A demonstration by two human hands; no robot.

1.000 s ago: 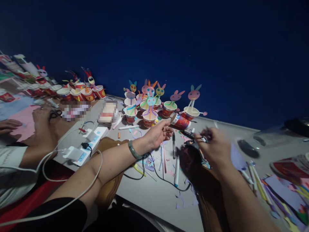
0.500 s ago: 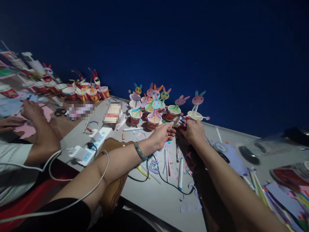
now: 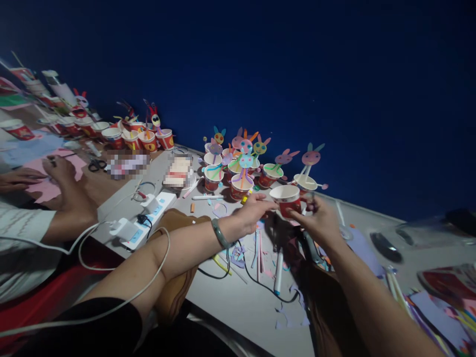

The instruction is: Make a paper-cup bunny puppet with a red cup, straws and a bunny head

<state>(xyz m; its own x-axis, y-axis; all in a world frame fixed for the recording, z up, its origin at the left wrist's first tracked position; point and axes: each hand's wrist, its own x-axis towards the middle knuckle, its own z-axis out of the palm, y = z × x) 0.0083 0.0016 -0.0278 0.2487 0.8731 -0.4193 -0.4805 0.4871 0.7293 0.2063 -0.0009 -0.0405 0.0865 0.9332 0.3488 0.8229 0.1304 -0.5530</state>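
Observation:
A red paper cup with a white inside (image 3: 286, 208) is upright between my hands, its open rim facing up. My right hand (image 3: 322, 218) grips its right side, thumb across the front and fingers behind. From the left, my left hand (image 3: 255, 213) reaches to the cup with fingertips against its side; a green bangle (image 3: 220, 233) is on that wrist. Just behind stands a cup (image 3: 305, 183) with a pink rabbit head (image 3: 311, 157) on a stem. Several similar cups with rabbit heads cluster to the left, including one with a light-blue head (image 3: 246, 161).
Paper scraps (image 3: 292, 317), a white marker (image 3: 278, 272) and a black cable (image 3: 260, 285) lie on the table. A power strip (image 3: 154, 213) and phone charger cable are at left. Another person's hands (image 3: 61, 171) work over pink paper. A computer mouse (image 3: 386, 247) sits at right.
The cup has turned upright, its rim now showing. My right hand has moved right and toward me, and my left fingers have straightened along the cup's side.

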